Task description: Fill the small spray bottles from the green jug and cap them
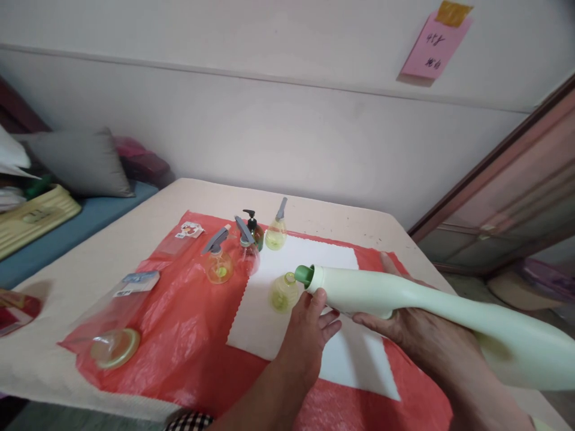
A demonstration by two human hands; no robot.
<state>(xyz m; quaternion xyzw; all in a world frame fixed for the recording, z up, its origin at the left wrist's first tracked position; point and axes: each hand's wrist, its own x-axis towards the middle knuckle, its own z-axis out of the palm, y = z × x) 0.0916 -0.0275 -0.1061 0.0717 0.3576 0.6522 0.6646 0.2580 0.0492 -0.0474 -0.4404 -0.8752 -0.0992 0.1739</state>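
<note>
My right hand (422,332) is closed round the underside of a long pale green watering can (372,287), which lies nearly level and runs off the right edge. At its left end a darker green spout tip (304,275) pokes out of the wide mouth. My left hand (309,326) holds the can just below that mouth, some fingers loosely curled. Just left of the spout tip, an uncapped yellow-tinted clear bottle (284,293) stands on a white scalloped sheet (265,329). I cannot tell whether spout and bottle touch.
Spray bottles with grey heads, one yellow (276,234), one orange-tinted (219,267) and one pinkish (248,257), stand near a dark pump bottle (255,232). Red plastic (179,317) covers part of the table. A clear package (130,293) and round lid-like piece (117,348) lie left.
</note>
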